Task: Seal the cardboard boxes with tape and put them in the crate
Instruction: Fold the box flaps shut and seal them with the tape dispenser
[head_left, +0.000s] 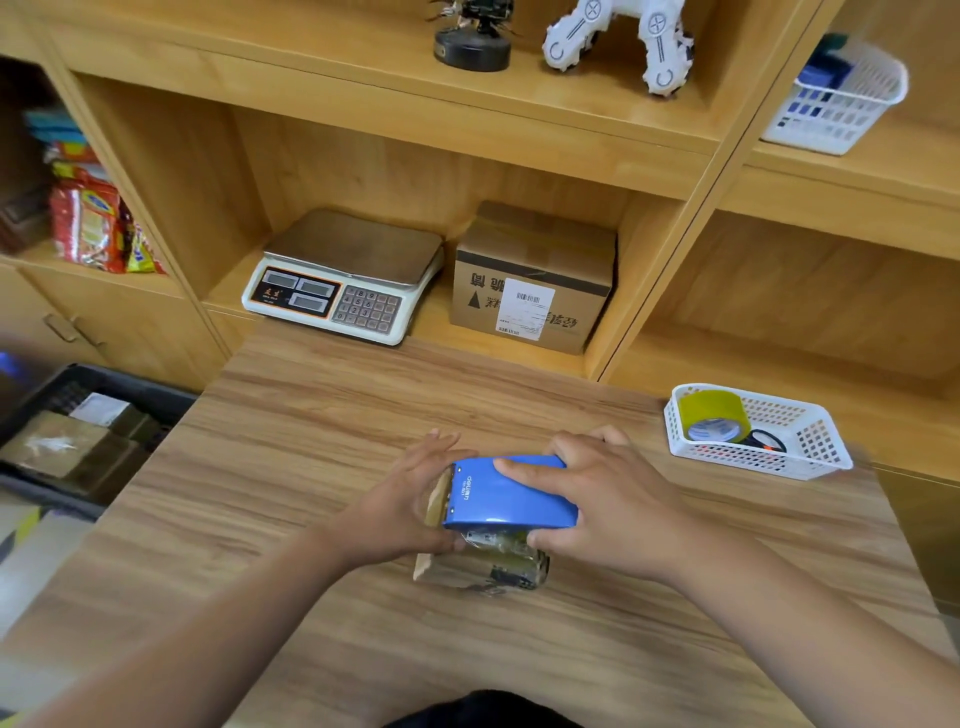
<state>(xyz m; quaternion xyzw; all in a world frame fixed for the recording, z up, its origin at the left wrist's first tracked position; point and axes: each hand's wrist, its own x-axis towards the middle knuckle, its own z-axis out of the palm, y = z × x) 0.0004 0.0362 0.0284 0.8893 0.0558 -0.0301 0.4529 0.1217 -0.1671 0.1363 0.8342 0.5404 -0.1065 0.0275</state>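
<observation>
My right hand (597, 499) grips the blue tape dispenser (511, 493) atop the box (483, 569) on the desk (363, 415); my left hand (405, 504) holds the box's side.

I see a glossy blue tape dispenser (511, 493) over a tan cardboard box (435, 501), on a streaky brown wood-grain table (322, 467). Right, a white lattice basket (753, 460) carries an olive-yellow tape roll (714, 410); left, a black crate (130, 387).

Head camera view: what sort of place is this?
Probably a shop's packing station: a weighing scale and labelled cardboard box on the shelf, the right hand pressing a blue tape dispenser onto a small box the left hand holds, a black crate of parcels.
</observation>
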